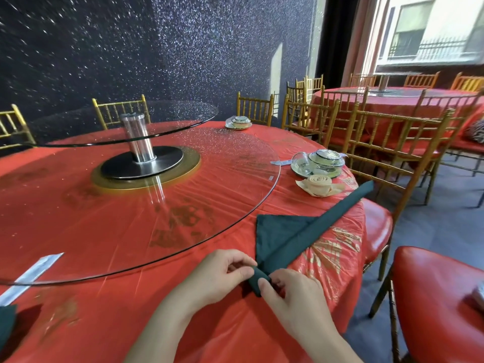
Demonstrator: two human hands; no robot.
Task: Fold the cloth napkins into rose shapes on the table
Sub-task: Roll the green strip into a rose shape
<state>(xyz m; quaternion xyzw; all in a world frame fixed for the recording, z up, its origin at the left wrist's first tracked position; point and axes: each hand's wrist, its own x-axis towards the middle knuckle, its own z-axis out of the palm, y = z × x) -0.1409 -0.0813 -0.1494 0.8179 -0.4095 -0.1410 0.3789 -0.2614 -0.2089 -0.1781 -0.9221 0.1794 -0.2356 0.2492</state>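
Head view: we look down across a round table (pixel 110 318) under a red cover, with both hands at its near edge.
Green napkin (pixel 301 231): it lies on the right side of the table as a long folded band, running from the hands up and away to the right. Its far tip reaches past the table edge, and a triangular flap lies flat on the band's left, near the glass rim.
Roll (pixel 258 280): we see the near end of the band wound into a short, tight roll between the two hands.
Left hand (pixel 217 273): the fingers are curled, and thumb and fingertips pinch the roll from the left.
Right hand (pixel 290 289): thumb and forefinger grip the roll from the right. The other fingers are tucked under, and we cannot tell whether they touch the cloth.
Beige napkin (pixel 318 184): coiled into a rose, it stands beyond the green band, just in front of a wrapped dish set (pixel 320 162).
Second dish set (pixel 238 123): it sits at the far edge of the table.
Glass turntable (pixel 272 184): we see a wide disc over the middle of the table, with a smaller glass tier (pixel 183 113) above it on a metal post (pixel 138 137).
Tape (pixel 34 273): a silver strip lies at the left, partly under the glass.
Chairs (pixel 392 142): gold frames with red seats stand to the right.
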